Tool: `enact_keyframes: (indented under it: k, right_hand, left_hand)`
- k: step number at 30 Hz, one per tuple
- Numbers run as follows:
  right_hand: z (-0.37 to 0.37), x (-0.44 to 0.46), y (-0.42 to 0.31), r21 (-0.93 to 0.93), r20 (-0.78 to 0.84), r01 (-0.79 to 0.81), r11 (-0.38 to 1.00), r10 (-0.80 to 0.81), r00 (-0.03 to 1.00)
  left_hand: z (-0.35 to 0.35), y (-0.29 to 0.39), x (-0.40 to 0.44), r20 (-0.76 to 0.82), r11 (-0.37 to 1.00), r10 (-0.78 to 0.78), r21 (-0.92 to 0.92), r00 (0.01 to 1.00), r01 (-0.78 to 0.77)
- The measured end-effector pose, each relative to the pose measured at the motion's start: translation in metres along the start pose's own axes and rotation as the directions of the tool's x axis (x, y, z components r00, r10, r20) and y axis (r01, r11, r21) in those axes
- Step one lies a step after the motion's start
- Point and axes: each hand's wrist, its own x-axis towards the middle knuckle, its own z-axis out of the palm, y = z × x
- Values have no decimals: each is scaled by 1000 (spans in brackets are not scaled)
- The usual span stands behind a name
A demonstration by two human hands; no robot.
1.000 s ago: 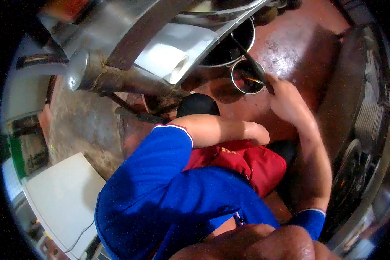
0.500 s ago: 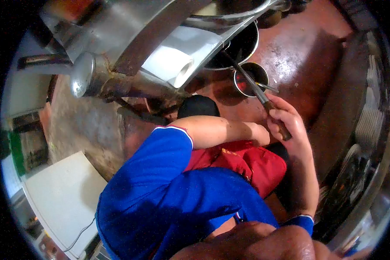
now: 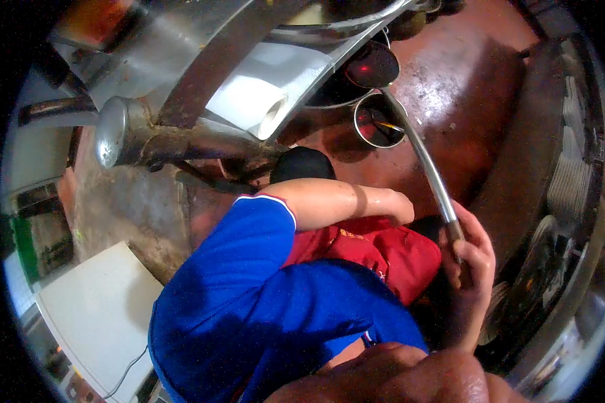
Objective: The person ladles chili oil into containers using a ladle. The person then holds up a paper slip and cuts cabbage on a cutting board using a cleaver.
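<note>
My right hand (image 3: 469,248) is wrapped round the handle of a long metal ladle (image 3: 427,158) at the right. The ladle's round bowl (image 3: 373,65) holds dark liquid with a red glint and is over the large dark pot (image 3: 339,105), partly under the counter edge. Just below that pot stands a small round metal container (image 3: 379,121) with a thin utensil inside. My left forearm lies across my lap, and my left hand (image 3: 400,207) rests by the red cloth (image 3: 376,250) over my knees. Its fingers are bent down and mostly hidden.
A metal counter (image 3: 181,40) with a white paper roll (image 3: 252,107) juts in at the upper left. Below it runs a thick grimy pipe (image 3: 161,138). A white panel (image 3: 97,316) is at the lower left. Stacked plates (image 3: 568,181) line the right side, beside the red floor (image 3: 444,87).
My right hand has moved down and right, drawing the ladle back. The ladle's bowl has come up out of the dark pot into view. My left hand has stayed in place.
</note>
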Motion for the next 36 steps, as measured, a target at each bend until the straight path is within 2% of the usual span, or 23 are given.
enact_keyframes:
  k: [3, 6, 9, 11, 12, 13, 16, 18, 23, 25, 26, 28, 29, 30, 31, 32, 33, 34, 35, 36]
  right_hand:
    - [-23, -14, 11, 18, -25, -22, 1000, 22, 999]
    - [-47, -21, 30, 33, -45, -10, 999, 11, 999]
    - [-57, -19, 44, 19, -90, -29, 999, 30, 995]
    - [-64, -13, 53, -8, -99, -71, 997, 70, 993]
    - [-71, -9, 58, -15, -37, -116, 993, 115, 993]
    - [-77, 3, 72, -105, -52, -91, 990, 85, 995]
    - [-79, 28, 94, -140, -41, -136, 981, 132, 990]
    - [-79, 44, 112, -149, -28, -172, 974, 169, 985]
    - [-89, 59, 157, -451, -21, 37, 892, -52, 998]
    - [-89, 58, 167, -682, 29, 197, 704, -243, 970]
    - [-92, 57, 168, -775, 74, 259, 576, -325, 943]
    - [-85, 51, 159, -789, 92, 288, 543, -359, 929]
    - [-85, 50, 157, -795, 107, 304, 526, -372, 922]
    - [-85, 50, 155, -801, 124, 320, 506, -383, 915]
    - [-86, 51, 156, -768, 86, 277, 577, -336, 938]
    - [-87, 55, 159, -730, 51, 233, 643, -289, 956]
    - [-88, 57, 161, -685, 19, 186, 704, -239, 971]
    - [-85, 58, 157, -636, -12, 144, 758, -196, 981]
    - [-82, 55, 153, -582, -40, 94, 808, -145, 989]
    - [-75, 55, 150, -544, -59, 62, 836, -112, 992]
  left_hand:
    - [3, -5, 5, 73, 1000, -25, -9, 997, 26]
    - [0, -2, -16, -53, 997, 53, -54, 997, -56]
    - [14, -7, 10, -36, 998, 55, 46, 998, -53]
    - [22, -7, 23, 12, 997, 43, 56, 999, -44]
    - [23, -7, 26, 36, 997, 37, 62, 999, -39]
    - [12, -3, 19, 96, 995, 24, 90, 995, -33]
    - [1, 2, 1, 109, 999, 29, 17, 994, -32]
    - [8, -2, 7, 78, 999, 30, 38, 997, -33]
    - [14, -5, 9, 64, 999, 33, -31, 997, -32]
    - [20, -13, 13, 66, 998, -9, -58, 998, 12]
    - [22, -18, 14, 88, 994, -86, -67, 992, 92]
    - [32, -42, 23, 136, 966, -234, -75, 963, 246]
    - [60, -73, 48, 74, 959, -218, -171, 973, 228]
    - [90, -103, 77, 40, 926, -304, -224, 952, 305]
    - [91, -124, 87, 130, 752, -450, -478, 883, 454]
    - [85, -141, 91, 255, 492, -552, -669, 794, 557]
    - [81, -149, 84, 204, 227, -627, -875, 752, 427]
    - [81, -155, 70, 185, -45, -699, -976, 691, 215]
    - [85, -159, 56, 203, -295, -757, -954, 621, -48]
    - [87, -167, 49, 251, -483, -795, -813, 552, -325]
